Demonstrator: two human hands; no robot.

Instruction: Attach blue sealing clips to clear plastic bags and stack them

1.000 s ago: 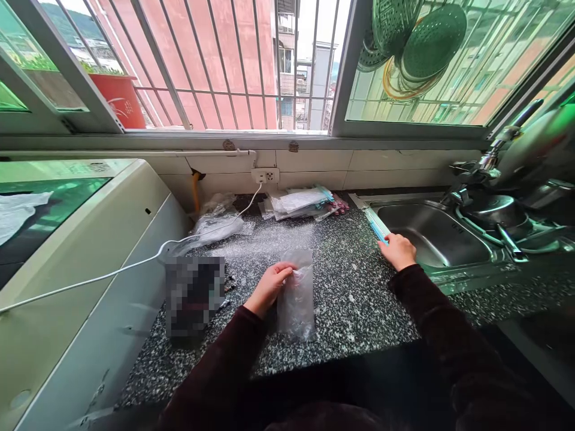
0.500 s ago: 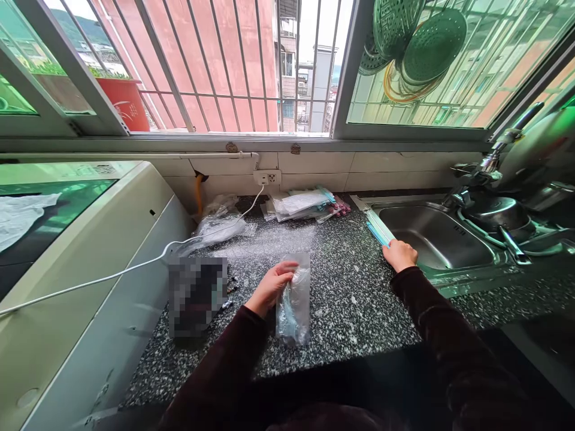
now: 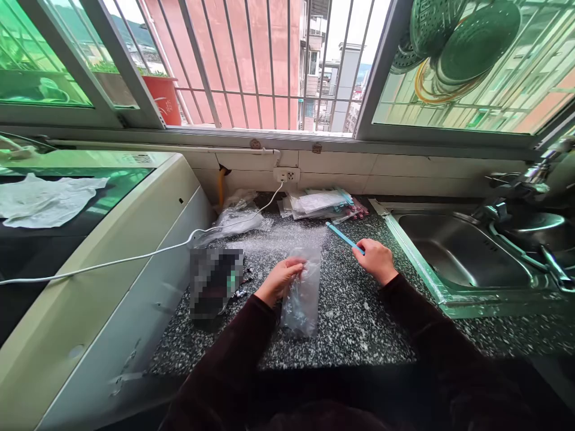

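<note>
Near the middle of the speckled counter (image 3: 345, 323), my left hand (image 3: 283, 278) pinches the upper part of a clear plastic bag (image 3: 300, 305), which hangs down toward me. To the right, my right hand (image 3: 376, 260) is closed around one end of a thin light-blue stick (image 3: 344, 236). The stick's other end points away to the upper left, apart from the bag. What kind of stick it is I cannot tell. Behind both hands lies a pile of filled clear packets (image 3: 321, 205) with blue and pink ends showing.
A heap of loose clear bags (image 3: 240, 218) lies at the back left under a white cable (image 3: 179, 242). A blurred dark object (image 3: 215, 284) sits left of my left hand. The steel sink (image 3: 467, 251) is at the right, a washing machine (image 3: 171, 197) at the left.
My right hand has moved left from the sink edge with the light-blue stick, now over the counter. My left hand still holds the bag. The view has turned slightly left.
</note>
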